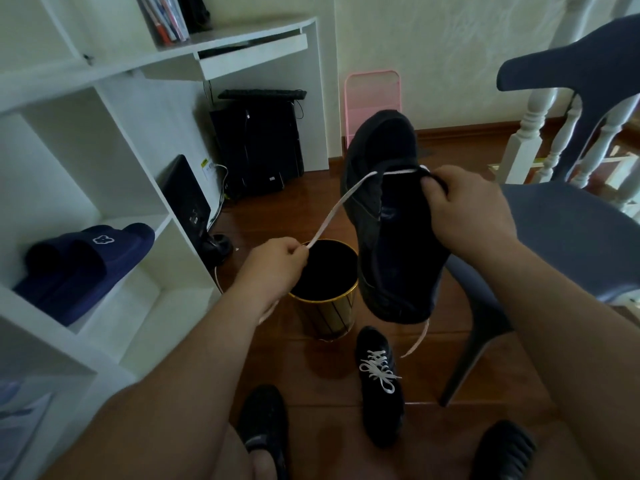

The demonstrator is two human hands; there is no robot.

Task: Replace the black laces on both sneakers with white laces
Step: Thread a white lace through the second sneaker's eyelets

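Observation:
I hold a black sneaker (388,216) up in the air, toe pointing away. My right hand (467,209) grips its right side near the lowest eyelets. A white lace (332,213) runs across those eyelets and out to the left, where my left hand (273,268) pinches it and holds it taut. The lace's other end (417,339) dangles below the heel. The second black sneaker (381,386) stands on the floor below, laced and tied in white.
A gold-rimmed wastebasket (329,317) sits on the wooden floor under the held sneaker. A grey chair (568,237) is at the right, white shelves (86,202) with navy slippers (83,268) at the left. My feet in dark slippers (263,424) are at the bottom.

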